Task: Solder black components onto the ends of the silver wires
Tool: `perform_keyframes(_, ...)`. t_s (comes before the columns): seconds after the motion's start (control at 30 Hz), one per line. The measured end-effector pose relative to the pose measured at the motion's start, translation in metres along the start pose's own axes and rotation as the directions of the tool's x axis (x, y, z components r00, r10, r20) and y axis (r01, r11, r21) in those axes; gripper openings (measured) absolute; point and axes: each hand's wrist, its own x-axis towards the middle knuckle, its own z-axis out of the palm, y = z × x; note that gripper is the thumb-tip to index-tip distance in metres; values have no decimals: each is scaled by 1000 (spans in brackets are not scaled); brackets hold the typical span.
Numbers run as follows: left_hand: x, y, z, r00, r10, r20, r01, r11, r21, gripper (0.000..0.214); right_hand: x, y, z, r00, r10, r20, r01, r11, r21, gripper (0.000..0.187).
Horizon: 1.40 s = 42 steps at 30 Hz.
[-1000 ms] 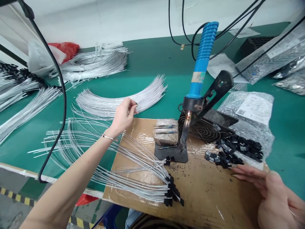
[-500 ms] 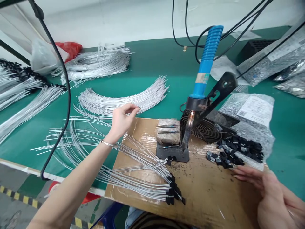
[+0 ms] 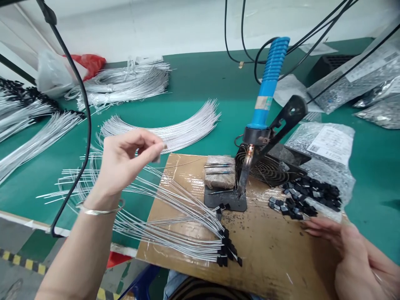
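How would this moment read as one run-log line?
Left hand: pinched, contents unclear, near curved white wire bundle | right hand: beside small black pieces | soldering iron: tip-down in stand

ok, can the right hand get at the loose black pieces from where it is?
Looks like yes: the right hand is by the near edge of the black pieces, with nothing visible between it and the nearest ones. The blue-handled iron is off to the left.

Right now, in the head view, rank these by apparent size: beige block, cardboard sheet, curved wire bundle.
1. Cardboard sheet, clearly largest
2. Curved wire bundle, partly behind your left hand
3. Beige block
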Motion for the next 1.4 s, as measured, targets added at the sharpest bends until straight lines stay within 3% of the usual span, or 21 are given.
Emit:
perform_keyframes(0.03,-6,6,-6,987,-54,150,54,999,6,9,-2,-1,0,1000,-20,-12,20,1000,-11,28)
perform_keyframes(0.07,-14,10,-9,945,-110,308,116,993,1,10,-4,-2,-1,999,-38,-26,37,999,-31,28)
perform_keyframes(0.1,-21,13,-9,859,-167,484,206,978,-28,10,-8,-4,-1,998,-49,-38,47,998,-53,26)
perform_keyframes(0.17,-38,13,1,730,-239,640,333,942,-28,10,-16,-9,-3,998,-57,-31,55,995,-78,21)
perform_keyframes(0.2,-46,11,8,695,-269,666,381,924,-24,10,-20,-13,-3,998,-61,2,61,996,-72,20)
perform_keyframes(0.27,-60,8,26,676,-319,664,447,894,-26,14,-30,-20,-2,979,-114,169,122,992,-37,20)
perform_keyframes(0.33,-70,7,40,663,-364,655,495,869,-18,17,-38,-28,2,906,-229,356,224,973,57,20)
perform_keyframes(0.37,-74,8,45,654,-382,653,514,858,-13,18,-42,-32,6,856,-267,443,243,964,111,17)
perform_keyframes(0.43,-78,10,49,640,-402,655,537,843,-8,19,-48,-39,15,799,-282,532,218,959,182,13)
perform_keyframes(0.63,-83,17,51,663,-423,618,528,849,15,22,-61,-54,37,777,-151,611,6,972,233,16)
perform_keyframes(0.73,-84,21,55,684,-432,588,531,847,5,21,-64,-53,41,764,-124,633,-43,969,242,20)
perform_keyframes(0.97,-88,22,60,721,-440,535,548,835,-52,17,-64,-47,40,786,-63,615,-118,961,249,23)
perform_keyframes(1.4,-85,33,65,751,-394,530,433,900,56,18,-65,-51,45,728,19,685,-267,928,259,24)
